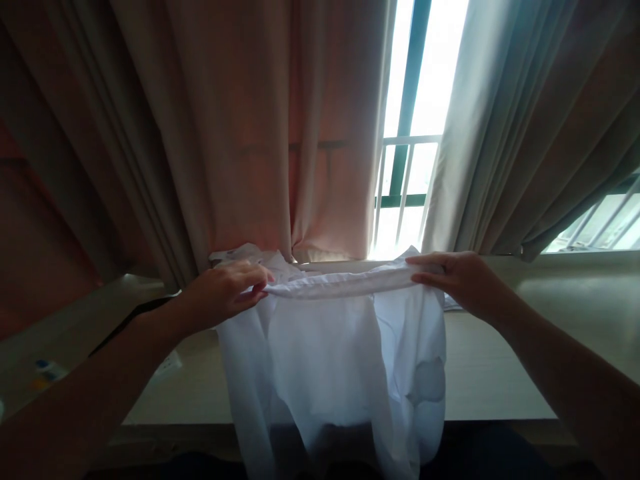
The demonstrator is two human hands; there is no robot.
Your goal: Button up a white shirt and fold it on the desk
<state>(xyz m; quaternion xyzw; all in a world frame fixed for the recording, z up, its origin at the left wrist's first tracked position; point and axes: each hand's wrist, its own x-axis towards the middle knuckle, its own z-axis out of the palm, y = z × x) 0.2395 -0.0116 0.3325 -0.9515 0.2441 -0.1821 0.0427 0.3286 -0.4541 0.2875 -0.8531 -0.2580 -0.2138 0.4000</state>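
A white garment [325,353] hangs between my two hands, its folded upper band stretched nearly level. My left hand [233,290] pinches the band's left end between thumb and fingers. At the right end, my right hand [445,273] grips the same band with thumb and fingertips. The lower part of the cloth drapes over the front edge of a pale table and hangs below it. More crumpled white cloth lies behind the band, near the curtain.
The pale table [500,367] runs below a window [415,120] with bars. Curtains [240,133] hang on both sides of the gap. At the left are a dark object [127,323], a white socket block [170,363] and a small blue-capped item [49,370].
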